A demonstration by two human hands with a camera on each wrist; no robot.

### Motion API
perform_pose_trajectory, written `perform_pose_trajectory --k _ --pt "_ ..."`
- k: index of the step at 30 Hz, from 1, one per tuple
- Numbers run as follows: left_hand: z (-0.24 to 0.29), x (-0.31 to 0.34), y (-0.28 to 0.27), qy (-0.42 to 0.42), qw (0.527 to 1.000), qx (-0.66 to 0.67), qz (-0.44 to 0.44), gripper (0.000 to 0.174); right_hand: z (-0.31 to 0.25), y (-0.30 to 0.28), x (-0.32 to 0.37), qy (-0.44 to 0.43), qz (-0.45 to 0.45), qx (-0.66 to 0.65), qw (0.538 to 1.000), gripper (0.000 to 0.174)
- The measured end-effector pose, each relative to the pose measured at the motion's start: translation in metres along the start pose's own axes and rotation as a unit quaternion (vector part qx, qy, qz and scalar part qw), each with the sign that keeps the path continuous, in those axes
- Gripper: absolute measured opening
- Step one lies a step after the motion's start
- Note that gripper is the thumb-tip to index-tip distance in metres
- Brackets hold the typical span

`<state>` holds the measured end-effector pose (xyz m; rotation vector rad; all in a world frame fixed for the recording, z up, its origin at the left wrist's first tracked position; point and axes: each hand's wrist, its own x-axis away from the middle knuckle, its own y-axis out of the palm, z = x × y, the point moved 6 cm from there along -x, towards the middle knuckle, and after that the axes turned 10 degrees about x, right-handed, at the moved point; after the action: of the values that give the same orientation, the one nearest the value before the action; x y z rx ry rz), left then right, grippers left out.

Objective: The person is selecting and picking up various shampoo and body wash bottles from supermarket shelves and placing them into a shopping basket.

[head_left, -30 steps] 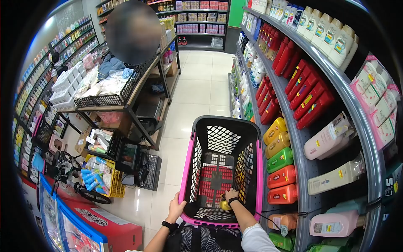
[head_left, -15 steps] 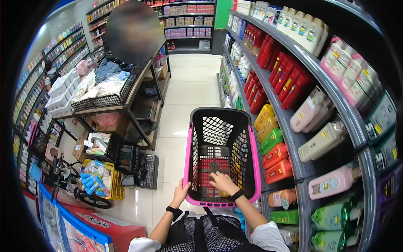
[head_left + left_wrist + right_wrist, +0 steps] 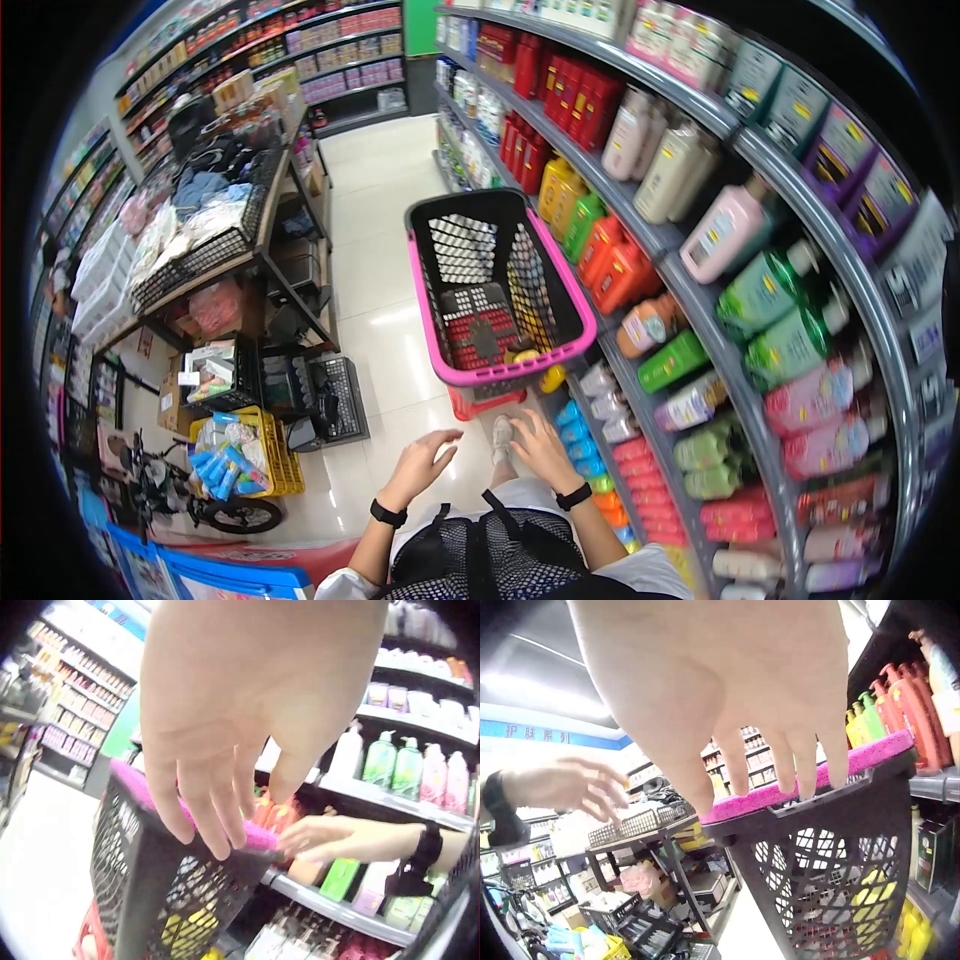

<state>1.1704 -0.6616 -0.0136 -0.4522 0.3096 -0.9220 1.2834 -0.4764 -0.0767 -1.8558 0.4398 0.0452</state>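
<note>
A black lattice shopping basket with a pink rim (image 3: 520, 366) stands in the aisle in front of the person, on a red base (image 3: 485, 402). Both hands are off it, on the near side. The left hand (image 3: 420, 468) has its fingers extended and holds nothing. Beside it, to the right, the right hand (image 3: 541, 450) hangs with loosely bent fingers, also holding nothing. In each wrist view the fingers overlap the pink rim. Something yellow (image 3: 192, 930) shows through the basket's lattice in the left wrist view. Each wrist wears a black band.
Shelves of shampoo and lotion bottles (image 3: 765, 290) curve along the right, close to the basket. To the left are a table with a clothes-filled crate (image 3: 205, 265), a yellow crate (image 3: 285, 468) and a bicycle wheel (image 3: 243, 514). A blue-edged freezer (image 3: 235, 578) stands at lower left.
The right hand has come up out of the basket, and the left hand has let go of the rim. The head view has turned right, with the basket now farther from the body.
</note>
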Motion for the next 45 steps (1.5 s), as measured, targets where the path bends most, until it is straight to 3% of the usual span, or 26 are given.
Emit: perform_pose_trajectory --k 2,3,4,6,8,10,12,14,16,18,19,22,23,27,32,33,34,35,36,38,39,41,43,45 --pt "0.073 0.0 -0.021 0.132 0.99 -0.056 0.007 0.029 -0.007 0.009 0.042 0.007 -0.075 -0.043 0.996 0.041" --pt "0.112 0.005 -0.031 0.197 0.977 -0.073 0.019 0.03 -0.016 0.002 0.062 -0.001 -0.059 -0.02 0.998 0.032" --pt "0.145 0.01 -0.038 0.207 0.976 -0.065 0.0 0.03 -0.018 0.002 0.084 0.021 -0.055 -0.015 0.998 0.032" --pt "0.224 0.039 -0.061 0.378 0.922 -0.069 0.053 0.026 -0.019 0.019 0.127 0.05 -0.154 -0.001 0.987 0.029" --pt "0.276 0.083 -0.079 0.466 0.869 -0.04 0.159 0.032 -0.022 0.021 0.163 0.07 -0.18 0.001 0.981 0.029" --pt "0.294 0.123 -0.083 0.619 0.752 -0.017 0.226 0.035 -0.027 0.018 0.188 0.081 -0.208 0.002 0.975 0.029" --pt "0.305 0.145 -0.09 0.694 0.625 -0.028 0.357 0.036 -0.028 0.013 0.206 0.087 -0.225 0.01 0.97 0.033" --pt "0.348 0.15 -0.079 0.718 0.645 -0.079 0.25 0.034 -0.03 0.002 0.219 0.105 -0.191 0.015 0.976 0.032" --pt "0.36 0.158 -0.067 0.727 0.628 -0.027 0.277 0.025 -0.029 -0.008 0.231 0.124 -0.195 0.005 0.973 0.032" --pt "0.373 0.163 -0.056 0.787 0.591 0.02 0.178 0.024 -0.024 -0.018 0.248 0.14 -0.189 0.006 0.972 0.032" --pt "0.371 0.166 -0.051 0.767 0.623 0.05 0.149 0.029 -0.023 -0.022 0.258 0.148 -0.189 0.003 0.971 0.032" --pt "0.388 0.169 -0.016 0.762 0.6 0.174 0.17 0.034 -0.008 -0.039 0.295 0.176 -0.185 0.005 0.967 0.032" --pt "0.396 0.176 -0.005 0.739 0.645 0.11 0.16 0.039 -0.001 -0.048 0.31 0.19 -0.178 0.01 0.966 0.032" --pt "0.425 0.192 0.051 0.785 0.578 0.186 0.121 0.043 0.025 -0.081 0.384 0.249 -0.158 0.017 0.955 0.031" --pt "0.484 0.224 0.132 0.606 0.727 0.297 -0.126 0.05 0.062 -0.129 0.487 0.315 -0.118 0.031 0.941 0.03" --pt "0.494 0.229 0.148 0.561 0.747 0.309 -0.176 0.052 0.07 -0.146 0.505 0.334 -0.083 0.033 0.938 0.029" --pt "0.507 0.238 0.163 0.606 0.738 0.219 -0.202 0.057 0.078 -0.162 0.522 0.349 -0.05 0.035 0.935 0.029" --pt "0.504 0.244 0.185 0.636 0.705 0.293 -0.109 0.044 0.086 -0.182 0.541 0.352 0.016 0.038 0.935 0.026" --pt "0.495 0.25 0.211 0.656 0.662 0.363 -0.015 0.035 0.091 -0.198 0.556 0.355 0.019 0.038 0.934 0.026" --pt "0.521 0.256 0.257 0.663 0.695 0.261 -0.099 0.037 0.094 -0.259 0.586 0.394 0.162 0.131 0.895 0.026" --pt "0.519 0.255 0.286 0.63 0.736 0.201 -0.143 0.038 0.099 -0.278 0.6 0.394 0.163 0.129 0.895 0.026" --pt "0.496 0.251 0.354 0.55 0.799 0.102 -0.222 0.039 0.103 -0.331 0.634 0.396 0.312 0.15 0.85 0.027" --pt "0.446 0.25 0.426 0.452 0.84 0.048 -0.298 0.033 0.099 -0.383 0.659 0.384 0.412 0.162 0.81 0.027" --pt "0.362 0.255 0.479 0.354 0.864 -0.002 -0.359 0.028 0.103 -0.42 0.687 0.377 0.496 0.191 0.758 0.03"
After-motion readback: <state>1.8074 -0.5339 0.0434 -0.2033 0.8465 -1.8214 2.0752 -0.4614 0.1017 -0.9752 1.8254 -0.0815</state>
